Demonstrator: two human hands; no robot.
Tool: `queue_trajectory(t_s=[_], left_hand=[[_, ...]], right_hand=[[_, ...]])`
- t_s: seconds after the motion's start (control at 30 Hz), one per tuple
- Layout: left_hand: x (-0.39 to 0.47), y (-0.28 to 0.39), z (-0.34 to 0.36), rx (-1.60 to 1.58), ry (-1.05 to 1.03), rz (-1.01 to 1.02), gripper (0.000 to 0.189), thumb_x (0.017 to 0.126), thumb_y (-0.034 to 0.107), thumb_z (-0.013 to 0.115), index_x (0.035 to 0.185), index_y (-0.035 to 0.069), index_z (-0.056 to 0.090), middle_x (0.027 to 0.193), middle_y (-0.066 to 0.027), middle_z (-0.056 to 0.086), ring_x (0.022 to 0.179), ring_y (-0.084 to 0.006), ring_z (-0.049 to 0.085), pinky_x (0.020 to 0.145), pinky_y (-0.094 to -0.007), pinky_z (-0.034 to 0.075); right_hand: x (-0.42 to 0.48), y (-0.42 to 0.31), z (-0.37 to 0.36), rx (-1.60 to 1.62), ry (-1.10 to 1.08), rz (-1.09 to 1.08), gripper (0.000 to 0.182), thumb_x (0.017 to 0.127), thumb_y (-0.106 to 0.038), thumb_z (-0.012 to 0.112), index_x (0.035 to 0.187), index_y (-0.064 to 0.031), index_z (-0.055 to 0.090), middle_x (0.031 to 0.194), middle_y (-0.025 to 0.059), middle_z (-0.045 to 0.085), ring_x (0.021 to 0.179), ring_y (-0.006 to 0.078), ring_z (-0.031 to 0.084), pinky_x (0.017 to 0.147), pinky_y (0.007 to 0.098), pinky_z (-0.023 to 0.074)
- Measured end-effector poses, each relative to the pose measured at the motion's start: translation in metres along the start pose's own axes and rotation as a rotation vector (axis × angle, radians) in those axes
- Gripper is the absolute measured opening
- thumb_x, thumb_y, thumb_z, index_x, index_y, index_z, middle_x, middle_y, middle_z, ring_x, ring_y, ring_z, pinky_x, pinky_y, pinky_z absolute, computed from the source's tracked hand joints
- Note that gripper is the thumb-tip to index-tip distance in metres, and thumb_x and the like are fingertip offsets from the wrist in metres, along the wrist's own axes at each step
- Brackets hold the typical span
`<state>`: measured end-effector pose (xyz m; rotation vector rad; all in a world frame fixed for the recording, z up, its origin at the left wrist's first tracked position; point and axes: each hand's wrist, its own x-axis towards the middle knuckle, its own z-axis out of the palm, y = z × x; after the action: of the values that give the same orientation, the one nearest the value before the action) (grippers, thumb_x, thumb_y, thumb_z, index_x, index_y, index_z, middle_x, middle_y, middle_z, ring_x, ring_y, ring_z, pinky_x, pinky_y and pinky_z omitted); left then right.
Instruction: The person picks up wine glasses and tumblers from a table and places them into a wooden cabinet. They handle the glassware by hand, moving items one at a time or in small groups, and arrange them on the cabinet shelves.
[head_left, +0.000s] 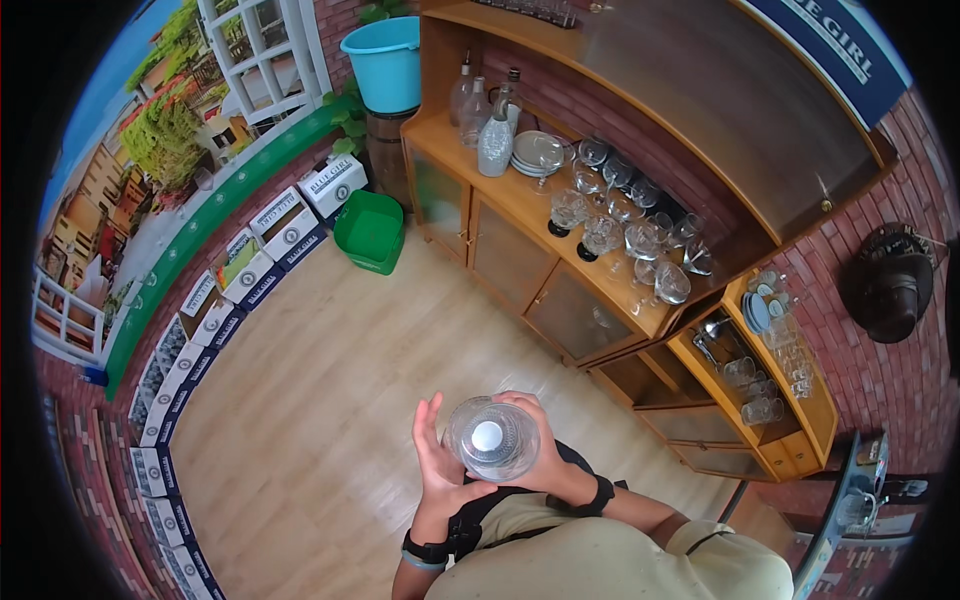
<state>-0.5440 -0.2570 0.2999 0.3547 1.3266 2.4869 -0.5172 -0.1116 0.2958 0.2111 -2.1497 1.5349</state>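
Held close before my waist is a clear glass vessel with a patterned side and a white or silvery round top, seen from above; it looks like a bottle or decanter. My right hand wraps round its right side, with its fingers over the far edge. On the other side, my left hand is held with straight fingers spread and its thumb stretched out below the glass. Whether the left palm touches the glass is hard to tell. The vessel's lower part is hidden beneath its top.
A wooden cabinet ahead carries several bottles, stacked plates and several stemmed glasses. Rightward stands a corner shelf with glassware. A green bin, a blue bucket and printed cartons line the left.
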Motion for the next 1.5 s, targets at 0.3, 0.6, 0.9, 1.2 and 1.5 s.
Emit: queue_trajectory(t_s=[0.3,0.6,0.9,1.2,1.5], left_hand=[[0.118,0.001,-0.047,-0.055,0.022,-0.069,0.131,0.049,0.023,0.091,0.143,0.012,0.0,0.145,-0.0168,0.017,0.129,-0.031,0.032,0.101,-0.0445,0.038],[0.273,0.04,-0.067,-0.19,0.112,-0.105,0.123,0.053,0.068,0.069,0.144,0.024,-0.002,0.144,-0.0241,0.018,0.128,-0.0337,0.033,0.104,-0.0474,0.034],[0.396,0.017,-0.108,-0.131,-0.102,-0.346,0.103,0.072,0.079,0.034,0.144,0.008,0.015,0.14,-0.0194,0.033,0.127,-0.0327,0.035,0.104,-0.0507,0.03],[0.505,-0.054,-0.076,-0.348,-0.252,-1.088,0.075,0.09,0.061,0.029,0.139,0.005,0.029,0.137,-0.0145,0.039,0.125,-0.0293,0.038,0.105,-0.0471,0.028],[0.532,-0.115,-0.068,-0.231,-0.791,-1.548,0.059,0.096,0.045,0.027,0.136,0.003,0.032,0.14,-0.01,0.036,0.128,-0.0241,0.035,0.108,-0.0402,0.025]], right_hand=[[0.097,0.052,0.037,-0.152,0.005,0.165,0.095,0.047,-0.028,0.089,0.122,-0.0041,0.036,0.115,0.0188,0.045,0.107,0.0357,0.048,0.09,0.042,0.041],[0.247,0.114,0.067,0.113,0.1,0.011,0.096,0.051,-0.019,0.088,0.126,-0.0063,0.031,0.117,0.0184,0.045,0.11,0.035,0.048,0.092,0.0412,0.0412],[0.332,0.172,0.047,0.082,0.053,0.014,0.084,0.062,-0.031,0.083,0.128,-0.005,0.036,0.122,0.0177,0.046,0.117,0.0358,0.043,0.098,0.0439,0.0361],[0.321,0.199,0.013,-0.127,0.376,0.052,0.071,0.068,-0.017,0.075,0.126,-0.0014,0.037,0.126,0.0155,0.042,0.117,0.0364,0.04,0.098,0.044,0.0346],[0.296,0.163,0.06,-0.561,1.101,0.336,0.077,0.065,-0.021,0.078,0.127,-0.0012,0.036,0.129,0.0179,0.042,0.121,0.036,0.041,0.101,0.0426,0.0347]])
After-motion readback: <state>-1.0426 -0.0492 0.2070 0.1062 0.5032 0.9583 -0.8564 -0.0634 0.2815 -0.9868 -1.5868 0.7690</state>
